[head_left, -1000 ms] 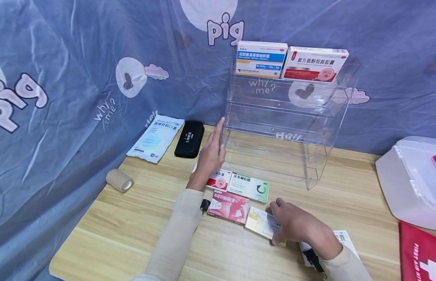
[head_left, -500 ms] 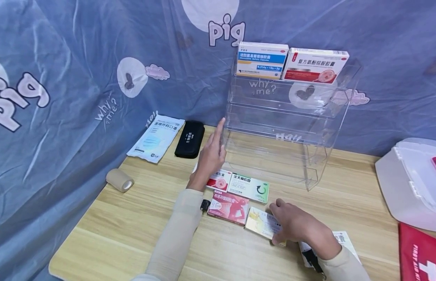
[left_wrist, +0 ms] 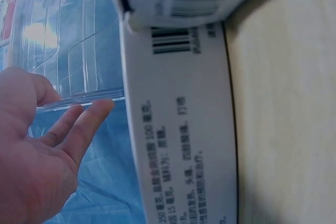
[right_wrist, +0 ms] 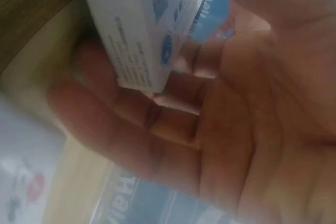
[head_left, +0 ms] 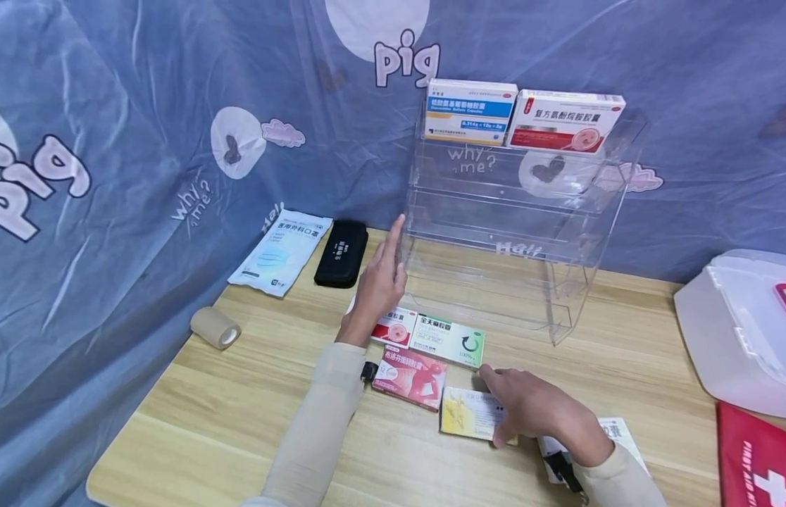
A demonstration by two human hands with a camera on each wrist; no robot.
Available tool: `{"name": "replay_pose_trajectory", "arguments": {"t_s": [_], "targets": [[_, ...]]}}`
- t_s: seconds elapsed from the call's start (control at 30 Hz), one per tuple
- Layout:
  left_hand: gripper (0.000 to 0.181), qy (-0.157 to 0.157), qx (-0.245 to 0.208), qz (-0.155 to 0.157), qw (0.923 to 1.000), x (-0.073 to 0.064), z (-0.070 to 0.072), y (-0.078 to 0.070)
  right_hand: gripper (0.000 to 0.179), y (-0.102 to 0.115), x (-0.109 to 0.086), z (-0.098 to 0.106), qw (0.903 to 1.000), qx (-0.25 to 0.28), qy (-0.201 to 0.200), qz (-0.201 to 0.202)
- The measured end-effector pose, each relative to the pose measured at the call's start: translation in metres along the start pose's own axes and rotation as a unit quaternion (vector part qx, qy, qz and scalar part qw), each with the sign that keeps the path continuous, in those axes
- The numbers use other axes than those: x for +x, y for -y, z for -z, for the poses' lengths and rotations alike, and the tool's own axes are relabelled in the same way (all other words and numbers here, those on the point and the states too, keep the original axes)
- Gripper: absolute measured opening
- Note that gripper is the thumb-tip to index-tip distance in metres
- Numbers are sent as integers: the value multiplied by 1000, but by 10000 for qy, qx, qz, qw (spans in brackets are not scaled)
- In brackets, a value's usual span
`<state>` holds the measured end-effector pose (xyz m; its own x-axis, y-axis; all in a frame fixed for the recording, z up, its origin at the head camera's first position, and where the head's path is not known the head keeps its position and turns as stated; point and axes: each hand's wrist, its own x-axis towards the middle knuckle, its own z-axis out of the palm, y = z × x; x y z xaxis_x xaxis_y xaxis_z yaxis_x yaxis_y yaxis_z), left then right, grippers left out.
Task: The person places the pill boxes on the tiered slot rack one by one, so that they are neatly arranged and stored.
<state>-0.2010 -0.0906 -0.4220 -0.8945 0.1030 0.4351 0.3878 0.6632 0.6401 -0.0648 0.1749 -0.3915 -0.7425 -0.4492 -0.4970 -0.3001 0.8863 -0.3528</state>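
My left hand (head_left: 378, 285) is at the left side of a clear acrylic rack (head_left: 494, 225). In the left wrist view its thumb and fingers (left_wrist: 84, 129) lie on either side of the thin clear panel, pinching it. My right hand (head_left: 539, 405) holds the right end of a yellow-and-white medicine box (head_left: 465, 415) low over the wooden table, fingers on the far side and thumb on the near side. The right wrist view shows the box's white printed end (right_wrist: 131, 51) amid the curled fingers. Left of it lies a pink medicine box (head_left: 408, 377).
A green-and-white box (head_left: 450, 340) and a red-and-white box (head_left: 396, 326) lie before the rack. Two boxes stand on its top tier. A mask packet (head_left: 282, 250), black case (head_left: 341, 253) and tan bandage roll (head_left: 212, 327) sit left. A white bin (head_left: 735, 338) and red pouch (head_left: 748, 451) are right.
The yellow-and-white box has turned slightly in my right hand, its left end swinging toward me and away from the pink box. My left hand stays where it was on the rack.
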Motion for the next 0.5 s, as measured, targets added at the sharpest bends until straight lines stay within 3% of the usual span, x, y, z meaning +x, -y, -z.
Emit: {"name": "replay_pose_trajectory", "arguments": {"t_s": [0.23, 0.37, 0.5], "targets": [[89, 12, 5, 33, 10000, 0, 0, 0, 65, -5, -1, 3, 9993, 352, -64, 122], [89, 28, 39, 36, 10000, 0, 0, 0, 57, -12, -2, 5, 9959, 344, -322, 768], [89, 56, 61, 53, 10000, 0, 0, 0, 53, -17, -4, 9, 9858, 460, -581, 1504]]}}
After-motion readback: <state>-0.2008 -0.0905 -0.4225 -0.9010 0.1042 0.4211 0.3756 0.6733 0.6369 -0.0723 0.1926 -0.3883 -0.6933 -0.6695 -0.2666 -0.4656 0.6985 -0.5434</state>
